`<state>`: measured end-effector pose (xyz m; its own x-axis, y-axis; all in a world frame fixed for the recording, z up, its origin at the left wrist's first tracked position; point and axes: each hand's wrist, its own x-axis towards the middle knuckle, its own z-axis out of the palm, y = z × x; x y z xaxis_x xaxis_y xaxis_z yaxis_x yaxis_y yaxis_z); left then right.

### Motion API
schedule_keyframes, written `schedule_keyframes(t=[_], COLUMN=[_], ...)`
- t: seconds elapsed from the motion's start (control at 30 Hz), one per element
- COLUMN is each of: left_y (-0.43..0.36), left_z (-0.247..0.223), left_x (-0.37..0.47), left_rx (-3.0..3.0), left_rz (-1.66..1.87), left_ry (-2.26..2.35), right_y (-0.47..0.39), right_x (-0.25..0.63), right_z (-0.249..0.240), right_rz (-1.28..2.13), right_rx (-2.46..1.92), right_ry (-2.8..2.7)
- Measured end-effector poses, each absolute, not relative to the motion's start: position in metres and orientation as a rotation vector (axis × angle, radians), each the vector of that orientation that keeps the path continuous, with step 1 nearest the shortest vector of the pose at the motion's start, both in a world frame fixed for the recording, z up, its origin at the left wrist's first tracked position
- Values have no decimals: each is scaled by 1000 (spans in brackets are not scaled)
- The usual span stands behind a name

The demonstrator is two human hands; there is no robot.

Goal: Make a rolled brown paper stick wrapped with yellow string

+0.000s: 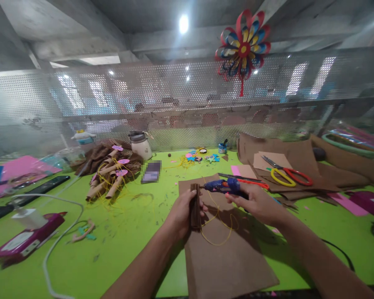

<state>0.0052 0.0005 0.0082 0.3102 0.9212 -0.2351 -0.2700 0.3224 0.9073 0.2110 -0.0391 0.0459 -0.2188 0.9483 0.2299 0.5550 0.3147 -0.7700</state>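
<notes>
My left hand (185, 211) is closed around a dark brown roll of folded paper (195, 209), held upright over a sheet of brown paper (227, 265). In my right hand (262, 203) is a blue glue gun (220, 186), gripped by its handle. Its nozzle points left and is at the top part of the roll; whether it touches cannot be made out. A thin yellow string (232, 232) loops over the brown sheet below the two hands.
Paper tubes with yellow string (107, 176) lie at the left. Scissors with red and yellow handles (291, 176) rest on brown paper at the right. A phone (151, 171), white jug (141, 145), purple power strip (28, 236) and white cable (54, 245) occupy the green table.
</notes>
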Motion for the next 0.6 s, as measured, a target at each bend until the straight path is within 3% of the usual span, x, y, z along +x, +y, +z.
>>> schedule_keyframes(t=[0.6], left_y=[0], left_z=[10], left_x=[5], left_rx=[855], left_rz=[918], left_ry=[905], right_y=[-39], right_x=[212], right_z=[47], right_rz=[705], right_rx=[-1342], right_ry=[-1869])
